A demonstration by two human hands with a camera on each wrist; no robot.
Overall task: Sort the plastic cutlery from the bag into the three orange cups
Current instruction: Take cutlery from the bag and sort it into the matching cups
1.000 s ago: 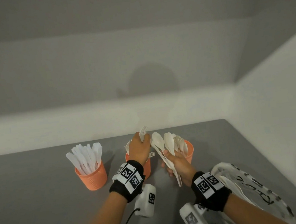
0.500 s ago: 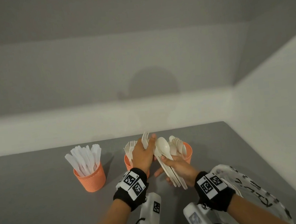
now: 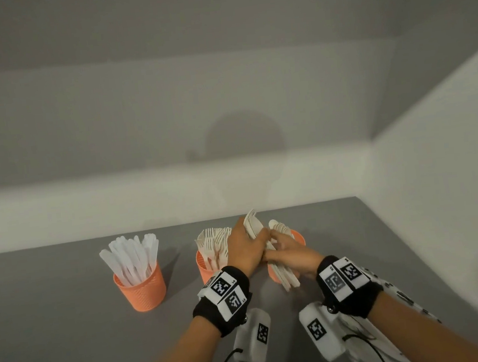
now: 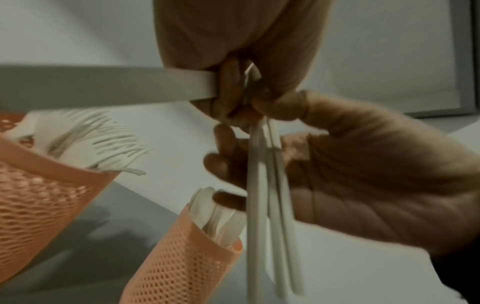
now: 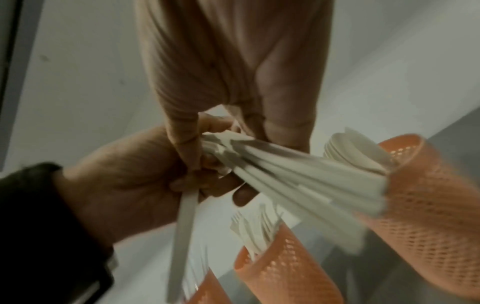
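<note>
Three orange mesh cups stand in a row on the grey table [image 3: 56,332]: a knife cup [image 3: 143,291] at the left, a fork cup [image 3: 204,268] in the middle, and a spoon cup [image 3: 298,238] at the right. My right hand [image 3: 289,253] grips a bundle of white cutlery [image 3: 285,277] by the handles, just in front of the spoon cup. My left hand [image 3: 245,251] meets it and pinches the top of the bundle. In the right wrist view one white handle [image 5: 184,226] hangs from the left hand. What kinds of pieces are in the bundle is hidden by the hands.
The printed plastic bag [image 3: 397,294] lies at the near right, under my right forearm. A white wall closes off the table's right side and another runs along the back. Bare table lies left of the knife cup.
The hands have come together. The left hand moved right from over the fork cup onto the bundle. The spoon bowls that stood above the right hand are now covered.
</note>
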